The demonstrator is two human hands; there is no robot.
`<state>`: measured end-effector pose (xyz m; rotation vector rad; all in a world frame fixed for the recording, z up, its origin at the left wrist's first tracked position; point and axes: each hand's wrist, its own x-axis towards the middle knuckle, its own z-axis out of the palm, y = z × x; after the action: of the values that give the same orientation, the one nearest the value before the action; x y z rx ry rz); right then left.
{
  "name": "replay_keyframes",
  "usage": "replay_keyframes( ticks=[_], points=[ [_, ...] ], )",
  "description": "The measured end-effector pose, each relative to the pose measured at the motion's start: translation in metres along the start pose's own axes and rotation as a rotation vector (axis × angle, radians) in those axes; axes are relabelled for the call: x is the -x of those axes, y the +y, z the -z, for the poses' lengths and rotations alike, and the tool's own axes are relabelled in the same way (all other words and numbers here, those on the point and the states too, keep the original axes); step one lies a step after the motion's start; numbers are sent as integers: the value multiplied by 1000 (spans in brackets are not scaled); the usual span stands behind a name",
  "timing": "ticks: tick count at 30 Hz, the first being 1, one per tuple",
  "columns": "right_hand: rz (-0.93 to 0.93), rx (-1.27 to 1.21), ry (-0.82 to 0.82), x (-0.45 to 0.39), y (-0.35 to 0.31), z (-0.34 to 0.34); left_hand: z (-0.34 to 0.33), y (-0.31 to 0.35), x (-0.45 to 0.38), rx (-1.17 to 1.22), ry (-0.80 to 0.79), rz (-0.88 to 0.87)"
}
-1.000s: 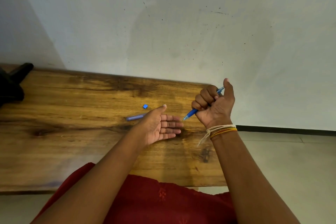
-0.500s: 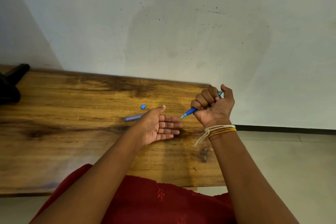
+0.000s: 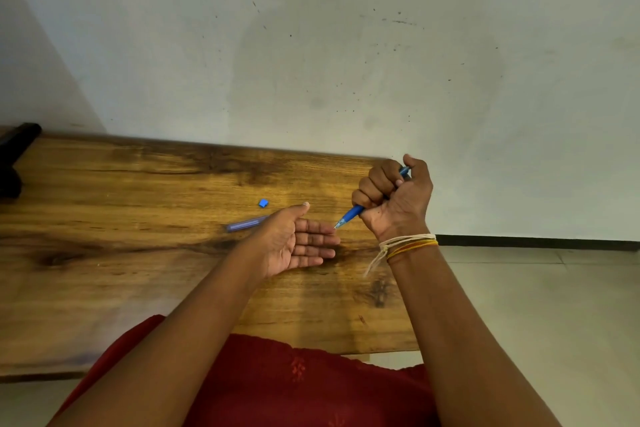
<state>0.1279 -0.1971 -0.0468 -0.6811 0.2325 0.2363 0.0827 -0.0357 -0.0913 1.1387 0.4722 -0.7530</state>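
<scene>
The right hand (image 3: 394, 198) grips the pen (image 3: 351, 214) in a full fist round its barrel, with the tip just beside the fingertips of the left hand (image 3: 294, 243), which is spread flat, palm up and holding nothing, over the table (image 3: 138, 270). The pen looks light, stiff and smooth, so the mid-barrel hold seems right. Since a second ago the thumb has dropped onto its top end; the cap (image 3: 246, 224) has not moved.

A plain domestic room: bare scuffed wall (image 3: 346, 45) rising directly behind the wooden tabletop (image 3: 138, 270); tiled floor (image 3: 536, 305) beside it.
</scene>
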Motion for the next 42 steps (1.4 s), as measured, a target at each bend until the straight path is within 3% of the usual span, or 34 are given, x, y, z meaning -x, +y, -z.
replay_keyframes(
  ticks=[19,42],
  points=[
    [66,173,-30,4,2,-9,0,-2,-5,-11,4,4],
    [67,150,-4,4,0,-7,-1,-3,-4,-28,-11,-6]
  ],
)
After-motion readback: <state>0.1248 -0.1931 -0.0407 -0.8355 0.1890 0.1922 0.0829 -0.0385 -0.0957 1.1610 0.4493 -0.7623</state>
